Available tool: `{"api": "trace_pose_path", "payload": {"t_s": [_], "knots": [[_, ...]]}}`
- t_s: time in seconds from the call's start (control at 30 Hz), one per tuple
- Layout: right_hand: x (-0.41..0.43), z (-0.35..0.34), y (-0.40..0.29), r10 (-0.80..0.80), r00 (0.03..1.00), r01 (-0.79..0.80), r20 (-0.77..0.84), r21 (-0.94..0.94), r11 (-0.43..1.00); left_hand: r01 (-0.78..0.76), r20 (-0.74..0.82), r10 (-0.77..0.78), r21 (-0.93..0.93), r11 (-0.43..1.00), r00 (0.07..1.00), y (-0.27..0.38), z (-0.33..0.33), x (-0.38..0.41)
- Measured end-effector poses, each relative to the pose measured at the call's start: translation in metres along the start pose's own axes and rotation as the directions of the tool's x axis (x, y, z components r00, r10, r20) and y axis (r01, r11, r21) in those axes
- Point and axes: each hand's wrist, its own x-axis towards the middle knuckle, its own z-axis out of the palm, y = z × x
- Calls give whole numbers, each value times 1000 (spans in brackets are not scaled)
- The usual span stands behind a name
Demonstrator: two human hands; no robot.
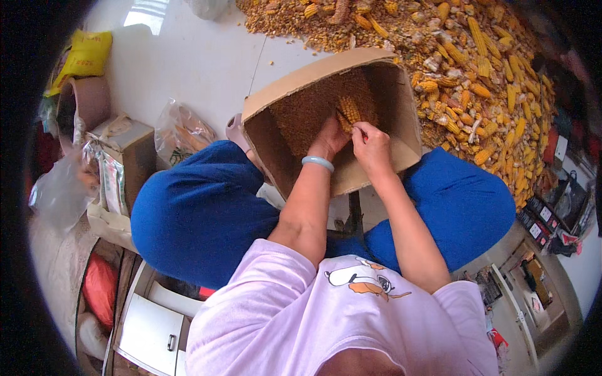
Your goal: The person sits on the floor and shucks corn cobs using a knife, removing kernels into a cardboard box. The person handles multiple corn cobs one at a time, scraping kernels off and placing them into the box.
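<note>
My left hand point(330, 136), with a pale bangle point(318, 162) on the wrist, grips a yellow corn cob point(350, 111) inside a cardboard box point(324, 63). Close against the cob's lower end is my right hand point(373, 145), its fingers curled around a small object with a red part point(365, 138). Most of that object is hidden by the fingers, so its kind is unclear. Loose corn kernels point(296, 113) cover the far part of the box's inside. The box stands tilted between my knees, its opening facing me.
A large heap of corn cobs point(484, 89) and loose kernels spreads over the tiled floor point(188, 56) ahead and to the right. At left are a clear plastic bag point(181, 129), a carton point(136, 141) and a yellow sack point(89, 54). A white cabinet point(150, 324) stands lower left.
</note>
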Motion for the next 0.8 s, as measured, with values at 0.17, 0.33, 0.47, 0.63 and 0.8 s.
{"api": "trace_pose_path", "payload": {"t_s": [0.17, 0.33, 0.47, 0.63, 0.8], "knots": [[-36, -50, -31, -13, 994, 26, -111, 115, 993, 75, -1, -75, -63, 995, 997, 11, 24, -18], [-70, -75, -34, -112, 987, 113, -114, 1, 994, 71, 41, -64, -232, 970, 997, 14, 43, -29], [-83, -74, -31, -133, 986, 132, -97, -14, 991, -9, 25, 13, -131, 991, 1000, 14, 49, -32], [-80, -76, -34, -147, 986, 142, -84, -61, 988, 17, -72, -25, -105, 994, 997, 16, 48, -31], [-73, -71, -36, -160, 985, 153, -71, -88, 984, 0, -163, 5, 33, 999, 987, 14, 49, -29]]}}
